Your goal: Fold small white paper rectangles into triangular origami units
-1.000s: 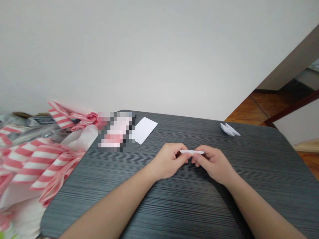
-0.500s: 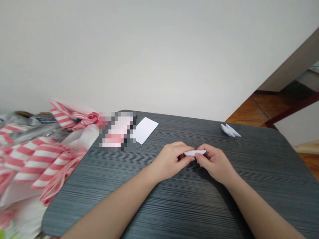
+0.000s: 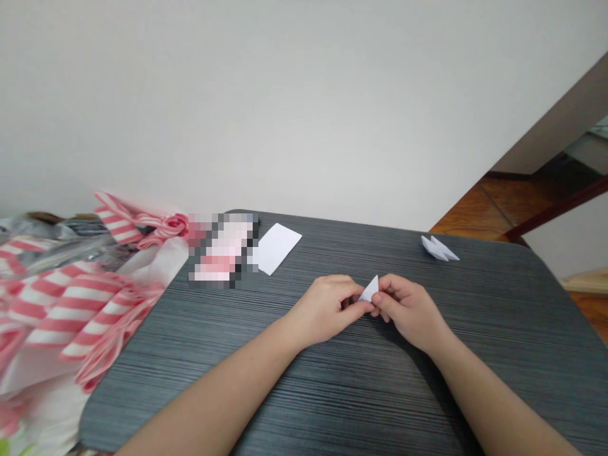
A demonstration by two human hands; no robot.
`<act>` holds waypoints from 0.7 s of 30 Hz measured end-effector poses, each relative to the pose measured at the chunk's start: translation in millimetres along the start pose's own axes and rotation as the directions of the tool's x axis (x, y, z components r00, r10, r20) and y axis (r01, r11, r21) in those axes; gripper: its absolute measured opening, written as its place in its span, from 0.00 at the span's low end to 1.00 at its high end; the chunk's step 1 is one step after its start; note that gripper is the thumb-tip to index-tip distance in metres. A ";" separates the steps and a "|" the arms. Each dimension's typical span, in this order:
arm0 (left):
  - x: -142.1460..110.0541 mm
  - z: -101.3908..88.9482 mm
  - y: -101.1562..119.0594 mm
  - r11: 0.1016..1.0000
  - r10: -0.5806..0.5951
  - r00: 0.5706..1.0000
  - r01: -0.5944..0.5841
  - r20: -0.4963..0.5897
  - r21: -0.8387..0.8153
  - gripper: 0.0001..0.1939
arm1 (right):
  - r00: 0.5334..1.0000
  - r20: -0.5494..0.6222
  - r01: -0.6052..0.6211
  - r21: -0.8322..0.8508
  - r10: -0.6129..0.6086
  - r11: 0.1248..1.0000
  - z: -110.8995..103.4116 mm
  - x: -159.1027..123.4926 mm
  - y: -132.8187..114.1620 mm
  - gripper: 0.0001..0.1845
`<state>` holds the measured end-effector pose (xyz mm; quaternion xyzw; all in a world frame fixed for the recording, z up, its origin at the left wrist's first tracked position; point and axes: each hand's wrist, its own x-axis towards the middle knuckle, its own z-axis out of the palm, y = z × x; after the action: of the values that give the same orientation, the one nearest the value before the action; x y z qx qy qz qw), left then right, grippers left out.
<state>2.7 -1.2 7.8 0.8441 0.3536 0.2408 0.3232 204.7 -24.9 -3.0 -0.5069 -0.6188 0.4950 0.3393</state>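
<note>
A small folded piece of white paper (image 3: 370,289) is held between my two hands, a little above the table. It looks like a triangle with one corner pointing up. My left hand (image 3: 329,309) pinches its left end between thumb and fingers. On the other side, the thumb and fingers of my right hand (image 3: 409,310) grip the right edge. Fingertips cover part of the paper's lower edge. Farther back on the right lies another folded white paper piece (image 3: 439,248) with pointed ends.
The dark wood-grain table (image 3: 304,405) stands against a pale wall (image 3: 304,114). At its back left are a stack of white paper (image 3: 279,248) and a blurred-out phone-like object (image 3: 223,247). Red-and-white striped cloth (image 3: 90,304) is heaped beyond the left edge.
The paper in my hands has gone from a flat, thin strip to an upright triangle, turned and folded between the fingers. My hands have shifted slightly right; other things stay put.
</note>
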 end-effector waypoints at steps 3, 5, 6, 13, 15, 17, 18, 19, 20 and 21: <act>0.0 -0.1 0.3 1.000 0.000 1.000 0.000 0.000 -0.008 0.15 | 1.000 0.016 0.011 0.019 -0.011 1.000 0.2 0.3 1.3 0.07; -0.2 0.2 0.1 1.000 0.005 1.000 -0.005 0.002 -0.012 0.15 | 1.000 0.015 0.019 0.007 -0.019 1.000 0.2 0.2 2.3 0.06; -0.4 0.5 0.0 1.000 0.004 1.000 -0.004 0.001 -0.014 0.14 | 1.000 0.013 0.020 -0.002 -0.020 1.000 0.2 0.1 2.8 0.06; -1.1 1.2 0.0 1.000 0.004 1.000 -0.005 -0.022 -0.019 0.13 | 0.999 -0.009 0.040 -0.053 -0.041 0.998 0.6 0.2 2.7 0.05; -1.1 1.0 0.3 1.000 0.004 1.000 -0.004 -0.024 -0.023 0.13 | 0.999 -0.012 0.047 -0.081 -0.048 0.996 0.9 0.0 1.6 0.05; -1.1 0.9 0.5 1.000 0.000 1.000 -0.001 -0.024 -0.030 0.13 | 0.998 -0.016 0.061 -0.117 -0.063 0.991 1.1 -0.2 0.8 0.05; -1.1 1.0 0.6 0.999 -0.002 1.000 0.001 -0.025 -0.032 0.13 | 0.997 -0.018 0.073 -0.133 -0.076 0.988 1.1 -0.3 0.8 0.06; -1.0 1.0 0.6 0.999 -0.004 1.000 0.003 -0.027 -0.032 0.13 | 0.995 -0.022 0.089 -0.146 -0.093 0.985 1.1 -0.4 0.9 0.06; -0.9 1.2 0.6 1.000 -0.007 1.000 0.006 -0.030 -0.029 0.13 | 0.994 -0.025 0.103 -0.154 -0.108 0.983 0.9 -0.5 1.3 0.06; -0.8 1.3 0.5 1.000 -0.010 0.999 0.009 -0.032 -0.027 0.13 | 0.992 -0.028 0.115 -0.157 -0.121 0.981 0.8 -0.5 1.8 0.06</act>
<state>3.2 -2.5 7.1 0.8341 0.3595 0.2574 0.3300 204.6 -25.6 -4.9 -0.5034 -0.6780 0.4148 0.3390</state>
